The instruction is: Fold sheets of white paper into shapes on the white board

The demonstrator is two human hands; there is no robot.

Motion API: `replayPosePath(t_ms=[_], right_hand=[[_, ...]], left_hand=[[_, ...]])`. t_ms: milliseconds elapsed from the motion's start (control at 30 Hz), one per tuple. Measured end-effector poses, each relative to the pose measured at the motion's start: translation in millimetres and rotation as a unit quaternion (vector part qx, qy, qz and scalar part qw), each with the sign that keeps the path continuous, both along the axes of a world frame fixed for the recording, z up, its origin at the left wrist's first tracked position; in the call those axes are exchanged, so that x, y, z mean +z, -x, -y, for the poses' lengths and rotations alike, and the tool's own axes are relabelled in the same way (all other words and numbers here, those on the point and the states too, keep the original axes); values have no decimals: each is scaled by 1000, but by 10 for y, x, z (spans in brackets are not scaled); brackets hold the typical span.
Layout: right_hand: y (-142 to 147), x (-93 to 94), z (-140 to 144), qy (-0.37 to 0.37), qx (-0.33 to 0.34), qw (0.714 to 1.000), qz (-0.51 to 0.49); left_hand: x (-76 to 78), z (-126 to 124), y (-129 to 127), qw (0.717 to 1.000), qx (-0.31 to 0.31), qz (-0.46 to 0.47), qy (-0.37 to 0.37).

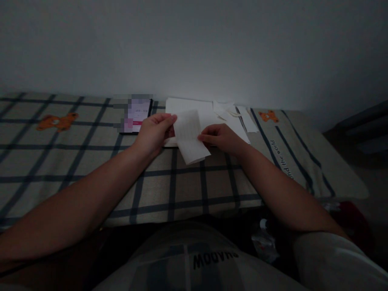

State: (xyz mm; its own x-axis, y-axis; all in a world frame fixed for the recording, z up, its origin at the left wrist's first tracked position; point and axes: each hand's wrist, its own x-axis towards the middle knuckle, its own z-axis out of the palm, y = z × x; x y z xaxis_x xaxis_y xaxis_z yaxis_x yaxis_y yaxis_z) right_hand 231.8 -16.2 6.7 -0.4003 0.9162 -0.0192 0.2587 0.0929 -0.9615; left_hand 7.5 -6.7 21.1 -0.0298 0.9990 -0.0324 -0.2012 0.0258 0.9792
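1. A pale wall (194, 44) fills the upper half of the view, dim and bare
2. A checked cloth (75, 169) with dark stripes covers the flat surface in front of the person; orange bear prints (57, 121) sit on it at far left and far right, and a line of printed words runs down its right side
3. A white sheet (188, 106) lies flat on the cloth near the wall, with smaller paper scraps (239, 115) piled on its right part
4. A phone (138, 115) with a lit screen lies just left of the sheet, near the left hand
5. The left hand (153, 133) pinches the upper left edge of a paper strip (189, 137) between thumb and fingers
6. The right hand (222, 138) pinches the strip's right edge, fingers curled
7. The paper strip is held between both hands, tilted, just above the cloth and in front of the white sheet
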Motion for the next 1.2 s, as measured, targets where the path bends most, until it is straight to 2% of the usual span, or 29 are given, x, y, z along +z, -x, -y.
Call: replayPosePath(t_ms=[467,667,867,1067,1200], right_hand=[[-4,-4,-5,-1,-6,1000,-18],[14,-2,-16,-30,-55,997,-45],[3,-1,-51,-87,-116,987,-67],[21,5,-37,-75,-117,986,-92],[38,-35,-64,-30,-105,986,-127]], left_hand=[[34,4,57,998,-30,60,9],[3,-5,70,996,-90,4,-20],[2,75,27,988,-141,-63,29],[45,96,3,989,-113,-93,35],[53,100,-2,988,-91,-118,32]])
